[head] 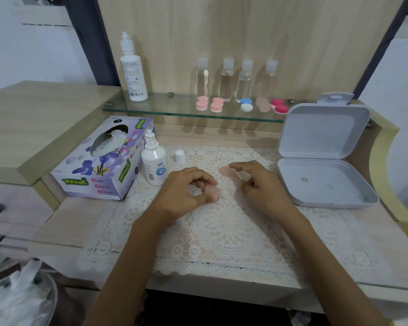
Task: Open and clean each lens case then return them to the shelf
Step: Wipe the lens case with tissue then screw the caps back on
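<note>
Lens case [225, 194] under work lies on the lace mat [222, 234] at mid worktop [64, 215]; left hand [186, 191] pinches its pink-capped end, apparently to steady it; the adjoining white well stands uncapped. Loose pink cap [225, 171] rests on the mat just beyond, beside the right hand [259, 184], whose fingers are loosely curled; blur prevents telling whether it holds anything. Solution bottle [154, 164] stands uncapped to the left, its white cap [179, 156] beside it, tissue box [99, 165] further left; judged staged for rinsing and wiping. Other cases [216, 105] sit on the far glass shelf [163, 108]; open grey box [325, 182] lies right.
</note>
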A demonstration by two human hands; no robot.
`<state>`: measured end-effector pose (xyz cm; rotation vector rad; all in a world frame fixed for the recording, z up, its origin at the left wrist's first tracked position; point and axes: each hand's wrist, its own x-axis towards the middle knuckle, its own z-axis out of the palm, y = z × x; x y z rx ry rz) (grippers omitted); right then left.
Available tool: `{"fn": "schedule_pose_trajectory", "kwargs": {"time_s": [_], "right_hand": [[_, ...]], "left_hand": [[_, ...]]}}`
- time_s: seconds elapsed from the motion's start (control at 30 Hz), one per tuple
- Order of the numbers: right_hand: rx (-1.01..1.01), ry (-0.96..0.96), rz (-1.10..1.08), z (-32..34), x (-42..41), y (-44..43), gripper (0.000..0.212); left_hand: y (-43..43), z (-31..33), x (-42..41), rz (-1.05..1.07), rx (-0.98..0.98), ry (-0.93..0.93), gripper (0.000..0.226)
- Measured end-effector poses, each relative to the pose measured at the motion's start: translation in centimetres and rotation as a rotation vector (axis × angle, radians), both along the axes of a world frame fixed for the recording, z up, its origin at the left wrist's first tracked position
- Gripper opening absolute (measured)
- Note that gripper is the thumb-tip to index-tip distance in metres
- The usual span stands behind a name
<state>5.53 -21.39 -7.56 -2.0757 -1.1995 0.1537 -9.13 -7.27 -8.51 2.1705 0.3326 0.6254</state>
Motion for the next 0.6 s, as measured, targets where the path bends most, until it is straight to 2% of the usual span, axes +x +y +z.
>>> {"fn": "schedule_pose_trajectory", "kwargs": {"time_s": [0.1,0.23,0.33,0.47,0.53,0.6], "right_hand": [[-0.094,-0.144,0.057,0.6,0.0,0.9,0.051],[-0.086,-0.263,0.025,0.2,-0.2,1.3,0.030],[-0.001,-0.219,-0.043,-0.1,-0.2,1.1,0.021],[0.052,-0.094,-0.042,-0.2,-0.1,0.7,0.031],[0.075,-0.033,-0.002,-0.4,0.1,0.3,0.036],[0.076,0.001,0.077,-0.4,0.1,0.0,0.031]], "left_hand": [[0.0,0.0,0.0,0.003,-0.012,-0.002,0.028],[0.0,0.1,0.0,0.009,-0.027,0.003,0.029],[-0.1,0.1,-0.1,0.010,-0.029,0.004,0.029],[-0.1,0.1,-0.1,0.011,-0.024,-0.002,0.029],[0.0,0.1,0.0,0.011,-0.019,-0.002,0.029],[0.0,0.1,-0.1,0.011,-0.015,0.000,0.030]]}}
